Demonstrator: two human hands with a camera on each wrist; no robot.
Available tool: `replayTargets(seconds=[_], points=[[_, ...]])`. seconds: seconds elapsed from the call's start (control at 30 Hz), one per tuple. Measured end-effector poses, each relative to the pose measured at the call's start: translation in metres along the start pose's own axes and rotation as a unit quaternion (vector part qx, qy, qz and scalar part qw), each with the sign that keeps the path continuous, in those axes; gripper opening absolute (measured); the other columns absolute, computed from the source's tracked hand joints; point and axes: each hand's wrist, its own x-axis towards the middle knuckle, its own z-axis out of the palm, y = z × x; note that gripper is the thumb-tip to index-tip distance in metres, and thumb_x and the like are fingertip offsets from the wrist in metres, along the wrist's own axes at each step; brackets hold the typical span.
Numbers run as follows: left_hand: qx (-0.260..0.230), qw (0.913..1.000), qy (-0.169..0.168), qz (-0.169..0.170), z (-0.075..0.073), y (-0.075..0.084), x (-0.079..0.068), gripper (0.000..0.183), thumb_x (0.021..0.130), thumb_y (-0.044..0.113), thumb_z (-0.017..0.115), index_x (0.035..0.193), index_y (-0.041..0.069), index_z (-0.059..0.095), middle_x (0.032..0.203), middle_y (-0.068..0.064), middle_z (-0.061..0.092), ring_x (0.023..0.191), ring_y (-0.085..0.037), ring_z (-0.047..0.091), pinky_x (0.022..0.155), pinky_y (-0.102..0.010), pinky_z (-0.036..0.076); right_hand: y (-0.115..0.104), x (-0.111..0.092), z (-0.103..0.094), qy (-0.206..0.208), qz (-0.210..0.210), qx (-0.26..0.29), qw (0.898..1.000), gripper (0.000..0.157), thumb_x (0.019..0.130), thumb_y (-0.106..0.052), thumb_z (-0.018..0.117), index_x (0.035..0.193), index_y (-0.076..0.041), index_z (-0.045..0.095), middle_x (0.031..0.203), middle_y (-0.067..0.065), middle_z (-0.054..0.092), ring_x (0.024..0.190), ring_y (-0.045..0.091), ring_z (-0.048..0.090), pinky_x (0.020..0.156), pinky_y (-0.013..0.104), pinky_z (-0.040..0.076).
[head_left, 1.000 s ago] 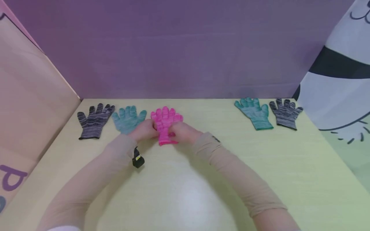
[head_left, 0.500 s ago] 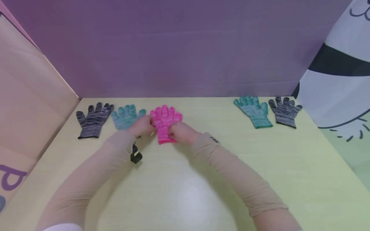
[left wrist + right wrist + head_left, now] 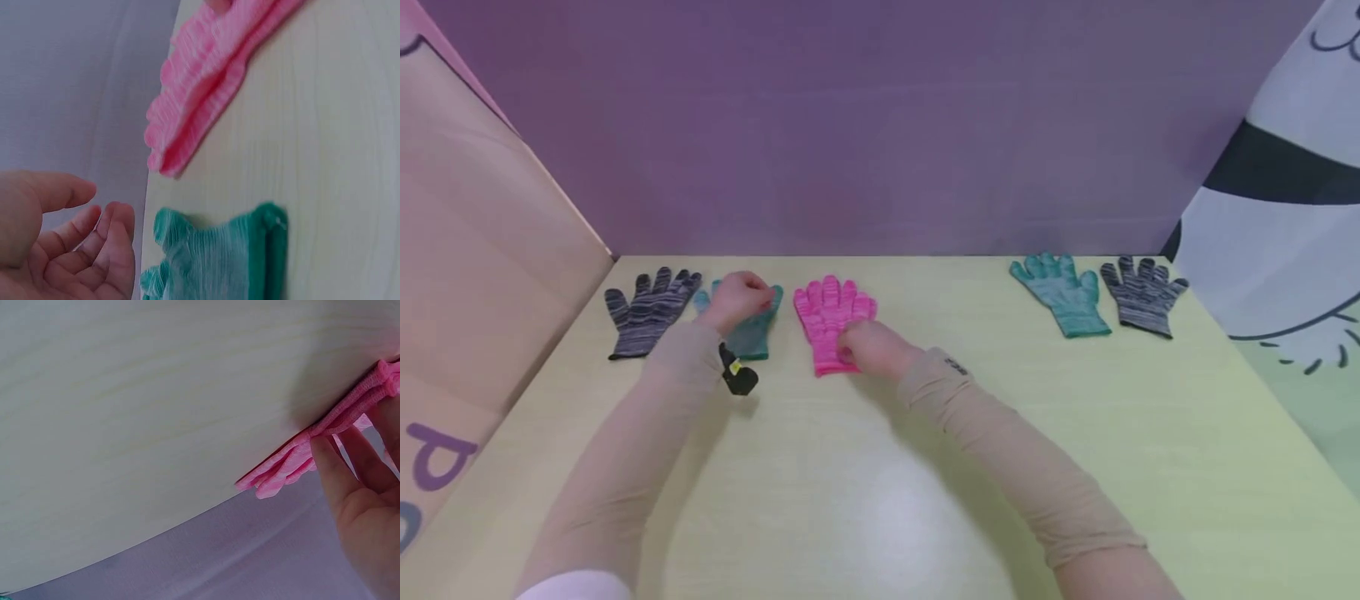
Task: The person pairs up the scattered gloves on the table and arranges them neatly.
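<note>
Over a teal glove [image 3: 749,338], the left hand [image 3: 737,300] hangs loosely curled.

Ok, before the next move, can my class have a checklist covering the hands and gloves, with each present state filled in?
1. Left hand free of any glove: ok, it holds nothing.
2. Right hand touching the pink glove: ok.
3. Right hand's hold firm: cannot tell.
4. Left teal glove fully visible from the head: not ok, left hand partly covers it.
5. Pink glove apart from left teal glove: ok.
</note>
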Motion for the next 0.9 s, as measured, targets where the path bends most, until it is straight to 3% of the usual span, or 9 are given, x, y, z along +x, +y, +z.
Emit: replayTargets(seconds=[0.27,0.5,0.73,0.9], points=[[0.125,0.9901,-0.001,0.064,0.005,0.001,0.02,0.034,0.096,0.017,0.048,0.121,-0.006,0.055,0.119,-0.027,0.058,0.108,-0.038,0.056,0.095,-0.048,0.044,0.002,-0.001,0.001,0.008,0.004,0.004,1.0,0.009,0.09,-0.005,0.059,0.086,-0.004,0.067,0.084,0.008,0.065,0.08,0.021,0.061,0.077,0.029,0.052],[0.172,0.9829,-0.033,0.057,0.012,0.009,0.036,0.035,0.096,0.019,0.049,0.12,-0.005,0.057,0.119,-0.025,0.058,0.11,-0.037,0.054,0.097,-0.047,0.043,0.001,0.001,0.002,0.003,0.018,0.007,1.0,0.006,0.09,-0.006,0.059,0.09,-0.005,0.066,0.087,0.007,0.064,0.083,0.021,0.061,0.079,0.03,0.052],[0.252,0.9626,-0.082,0.056,0.013,0.014,0.044,0.03,0.096,0.019,0.049,0.112,-0.003,0.061,0.114,-0.021,0.062,0.108,-0.035,0.056,0.098,-0.048,0.043,-0.001,0.001,0.001,0.0,0.025,0.007,1.0,0.008,0.092,-0.007,0.058,0.096,-0.005,0.065,0.09,0.008,0.063,0.084,0.021,0.06,0.08,0.03,0.052],[0.26,0.9599,-0.091,0.05,0.014,0.013,0.047,0.032,0.097,0.023,0.049,0.113,-0.003,0.061,0.115,-0.021,0.062,0.108,-0.035,0.056,0.098,-0.048,0.043,-0.001,0.001,0.002,0.005,0.027,0.008,1.0,0.008,0.091,-0.007,0.059,0.095,-0.005,0.065,0.09,0.007,0.063,0.083,0.021,0.06,0.079,0.03,0.052]])
